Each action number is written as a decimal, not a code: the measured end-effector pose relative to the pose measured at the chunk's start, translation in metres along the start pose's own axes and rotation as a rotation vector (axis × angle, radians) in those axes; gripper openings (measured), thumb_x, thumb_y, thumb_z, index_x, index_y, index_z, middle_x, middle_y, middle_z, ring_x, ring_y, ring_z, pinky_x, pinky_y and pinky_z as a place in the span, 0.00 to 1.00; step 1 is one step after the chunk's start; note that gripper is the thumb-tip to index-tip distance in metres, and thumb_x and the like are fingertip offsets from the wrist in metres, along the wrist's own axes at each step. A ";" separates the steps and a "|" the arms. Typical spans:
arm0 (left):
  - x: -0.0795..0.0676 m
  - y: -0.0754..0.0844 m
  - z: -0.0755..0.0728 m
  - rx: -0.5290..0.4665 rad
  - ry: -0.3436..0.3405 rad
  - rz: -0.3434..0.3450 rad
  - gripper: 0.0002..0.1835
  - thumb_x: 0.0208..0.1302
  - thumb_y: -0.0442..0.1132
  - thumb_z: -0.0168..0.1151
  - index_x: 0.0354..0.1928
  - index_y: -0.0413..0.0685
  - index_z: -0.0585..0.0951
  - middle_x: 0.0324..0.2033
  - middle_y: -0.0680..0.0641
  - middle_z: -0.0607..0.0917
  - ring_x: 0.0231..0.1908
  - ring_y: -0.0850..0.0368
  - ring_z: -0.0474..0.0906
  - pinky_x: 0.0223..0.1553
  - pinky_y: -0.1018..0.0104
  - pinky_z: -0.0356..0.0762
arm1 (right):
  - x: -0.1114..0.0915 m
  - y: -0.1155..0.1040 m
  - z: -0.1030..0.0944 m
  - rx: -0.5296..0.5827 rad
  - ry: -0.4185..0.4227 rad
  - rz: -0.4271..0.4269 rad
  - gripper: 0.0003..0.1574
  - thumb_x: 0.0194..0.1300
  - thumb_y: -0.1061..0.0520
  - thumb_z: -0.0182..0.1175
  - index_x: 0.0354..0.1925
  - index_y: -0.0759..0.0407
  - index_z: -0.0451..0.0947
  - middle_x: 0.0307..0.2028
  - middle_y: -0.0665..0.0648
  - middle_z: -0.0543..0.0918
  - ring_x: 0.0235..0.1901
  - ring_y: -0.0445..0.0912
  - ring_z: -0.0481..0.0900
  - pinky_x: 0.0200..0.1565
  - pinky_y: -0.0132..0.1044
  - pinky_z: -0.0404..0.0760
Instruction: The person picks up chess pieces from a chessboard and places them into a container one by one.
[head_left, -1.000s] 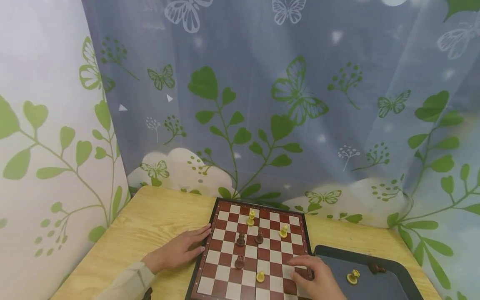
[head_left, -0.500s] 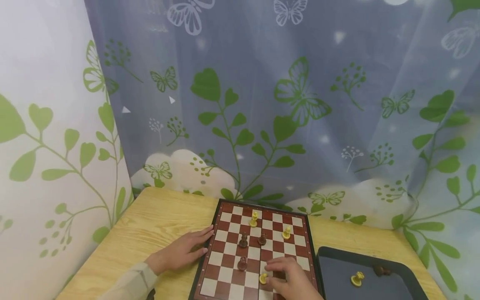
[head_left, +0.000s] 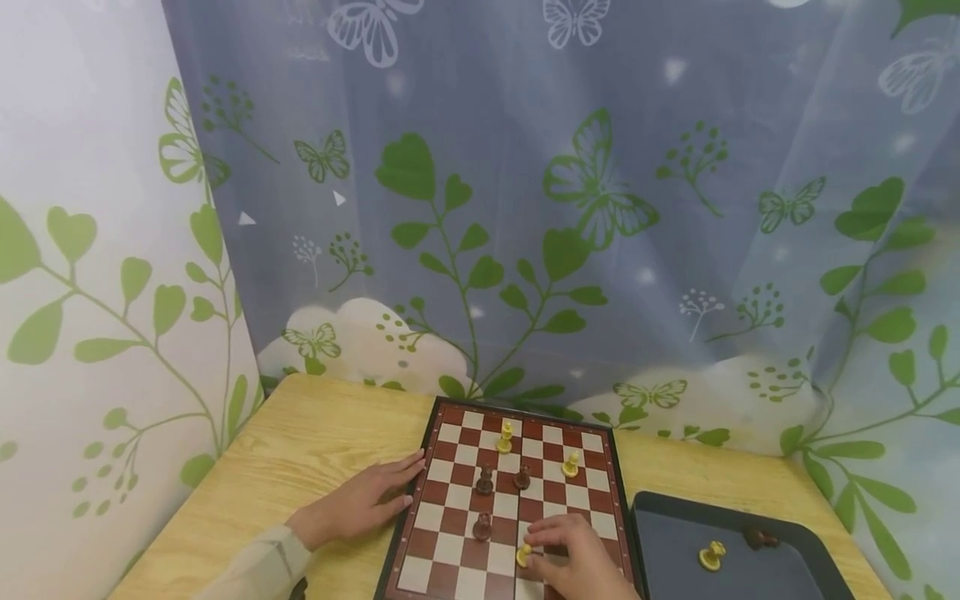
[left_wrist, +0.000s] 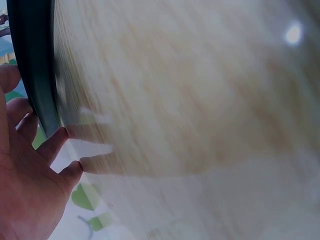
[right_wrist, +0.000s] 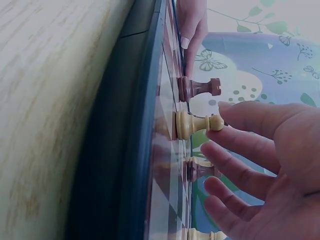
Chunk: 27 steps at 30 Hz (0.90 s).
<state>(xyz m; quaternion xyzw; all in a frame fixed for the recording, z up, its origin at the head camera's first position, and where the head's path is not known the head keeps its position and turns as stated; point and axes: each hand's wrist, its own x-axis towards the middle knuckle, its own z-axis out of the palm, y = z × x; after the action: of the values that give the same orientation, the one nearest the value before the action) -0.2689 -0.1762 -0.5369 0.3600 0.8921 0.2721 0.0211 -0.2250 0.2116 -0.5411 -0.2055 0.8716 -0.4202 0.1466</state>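
Observation:
A chessboard [head_left: 459, 575] in dark red and white lies on the wooden table. My right hand [head_left: 581, 560] is over its near half, thumb and forefinger pinching the round head of a pale yellow pawn [right_wrist: 185, 125]. The pawn's base is at the board surface; the other right fingers spread loosely. Left of this pawn stands a dark brown rook [head_left: 482, 527]. My left hand [head_left: 366, 502] lies with extended fingers against the board's left edge. In the left wrist view, the left fingertips [left_wrist: 61, 136] are beside the dark board frame and touch the table.
Two dark pieces, one tall [head_left: 484, 481] and one shorter [head_left: 522, 477], stand mid-board. Farther back are a tall yellow piece [head_left: 505, 438] and another yellow piece [head_left: 571, 465]. A dark tray [head_left: 652, 575] at right holds a yellow piece [head_left: 712, 556] and a toppled dark piece [head_left: 760, 538].
My right hand has moved left from the board's right side to the yellow pawn, and its fingers have closed on the pawn's head. The left hand has stayed at the board edge.

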 end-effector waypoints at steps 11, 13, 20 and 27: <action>-0.001 0.001 0.000 -0.007 -0.008 -0.012 0.32 0.81 0.50 0.47 0.75 0.36 0.63 0.77 0.39 0.60 0.73 0.35 0.62 0.70 0.32 0.61 | -0.018 -0.070 -0.010 -0.061 0.018 0.011 0.12 0.67 0.54 0.69 0.45 0.59 0.90 0.50 0.55 0.85 0.52 0.57 0.75 0.50 0.47 0.81; -0.001 0.002 0.000 -0.008 -0.007 -0.010 0.32 0.81 0.50 0.47 0.75 0.36 0.64 0.77 0.39 0.60 0.73 0.35 0.62 0.70 0.32 0.61 | -0.018 -0.070 -0.011 -0.073 0.022 0.003 0.11 0.66 0.54 0.69 0.44 0.58 0.90 0.49 0.54 0.85 0.52 0.57 0.75 0.50 0.47 0.81; 0.001 0.005 -0.003 -0.014 -0.009 -0.010 0.31 0.81 0.49 0.47 0.75 0.35 0.63 0.77 0.38 0.60 0.73 0.35 0.62 0.70 0.33 0.61 | -0.016 -0.066 -0.011 -0.114 0.028 -0.027 0.13 0.66 0.50 0.69 0.43 0.55 0.90 0.49 0.53 0.84 0.51 0.53 0.75 0.48 0.45 0.82; -0.001 0.004 0.000 -0.021 -0.013 -0.011 0.31 0.81 0.49 0.47 0.75 0.35 0.64 0.77 0.38 0.61 0.73 0.36 0.62 0.70 0.34 0.62 | -0.017 -0.065 -0.008 -0.162 0.045 -0.039 0.10 0.65 0.51 0.70 0.41 0.54 0.91 0.49 0.52 0.84 0.51 0.54 0.74 0.48 0.45 0.81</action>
<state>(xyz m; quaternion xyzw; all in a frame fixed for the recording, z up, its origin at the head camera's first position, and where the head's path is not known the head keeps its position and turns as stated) -0.2662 -0.1744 -0.5349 0.3568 0.8910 0.2790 0.0323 -0.1985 0.1886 -0.4828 -0.2242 0.9017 -0.3554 0.1016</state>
